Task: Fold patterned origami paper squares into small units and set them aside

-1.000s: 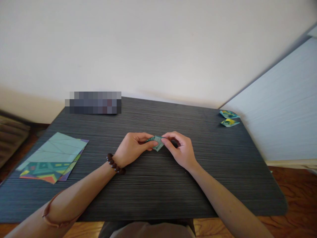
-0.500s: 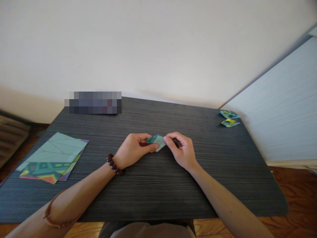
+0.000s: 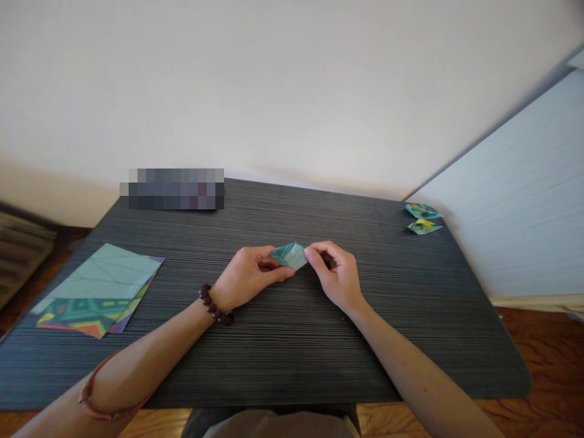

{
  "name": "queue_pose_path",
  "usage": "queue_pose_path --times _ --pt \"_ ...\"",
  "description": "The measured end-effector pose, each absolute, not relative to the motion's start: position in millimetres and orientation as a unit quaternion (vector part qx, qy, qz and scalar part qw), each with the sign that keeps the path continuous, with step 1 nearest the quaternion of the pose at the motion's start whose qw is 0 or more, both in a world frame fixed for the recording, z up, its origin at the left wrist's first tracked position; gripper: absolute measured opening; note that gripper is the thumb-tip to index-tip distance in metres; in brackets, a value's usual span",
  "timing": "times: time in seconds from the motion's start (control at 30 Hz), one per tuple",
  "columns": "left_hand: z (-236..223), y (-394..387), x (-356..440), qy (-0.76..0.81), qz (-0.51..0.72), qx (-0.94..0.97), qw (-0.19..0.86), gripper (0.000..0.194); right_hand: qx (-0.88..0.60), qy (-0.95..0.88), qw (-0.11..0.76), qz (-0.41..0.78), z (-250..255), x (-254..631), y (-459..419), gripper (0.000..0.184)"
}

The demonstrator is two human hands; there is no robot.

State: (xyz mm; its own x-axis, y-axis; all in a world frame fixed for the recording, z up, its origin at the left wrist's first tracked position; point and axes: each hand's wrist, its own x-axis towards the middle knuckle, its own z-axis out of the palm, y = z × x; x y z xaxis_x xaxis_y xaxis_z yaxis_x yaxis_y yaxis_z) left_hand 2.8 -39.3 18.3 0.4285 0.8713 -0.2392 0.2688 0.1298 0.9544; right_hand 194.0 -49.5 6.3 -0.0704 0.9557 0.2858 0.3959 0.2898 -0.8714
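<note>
A small piece of folded origami paper [image 3: 292, 256], teal with a paler light-green face, is held between both hands above the middle of the table. My left hand [image 3: 249, 274] pinches its left side, thumb along the lower edge and fingers behind. At the right corner, the thumb and index finger of my right hand [image 3: 335, 272] are closed on the paper. Parts of the paper behind the left fingers are hidden.
On the dark wood-grain table [image 3: 283, 365], several patterned paper sheets [image 3: 100, 280] lie at the left. Two folded paper pieces [image 3: 423, 226] rest at the far right. A blurred-out object [image 3: 176, 190] stands at the back left, near the white wall [image 3: 292, 91].
The folded paper has tilted and shifted slightly to the right, showing more of its pale face. The left thumb has slid along to its lower edge. Both hands keep their hold.
</note>
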Motion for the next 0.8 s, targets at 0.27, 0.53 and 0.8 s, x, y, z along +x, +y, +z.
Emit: queue_pose_path --times 0.27,0.53,0.8 --pt "26.2 -34.3 0.2 0.474 0.273 0.649 0.529 0.035 -0.523 -0.673 0.426 0.303 7.7 198.2 -47.6 0.019" --pt "22.6 -33.6 -3.0 0.486 0.271 0.721 0.414 0.031 -0.542 -0.673 0.412 0.289 8.2 198.7 -48.5 0.021" --pt "8.6 -26.5 -10.8 0.369 0.24 0.877 0.192 0.031 -0.554 -0.733 0.345 0.189 3.0 201.6 -45.4 0.013"
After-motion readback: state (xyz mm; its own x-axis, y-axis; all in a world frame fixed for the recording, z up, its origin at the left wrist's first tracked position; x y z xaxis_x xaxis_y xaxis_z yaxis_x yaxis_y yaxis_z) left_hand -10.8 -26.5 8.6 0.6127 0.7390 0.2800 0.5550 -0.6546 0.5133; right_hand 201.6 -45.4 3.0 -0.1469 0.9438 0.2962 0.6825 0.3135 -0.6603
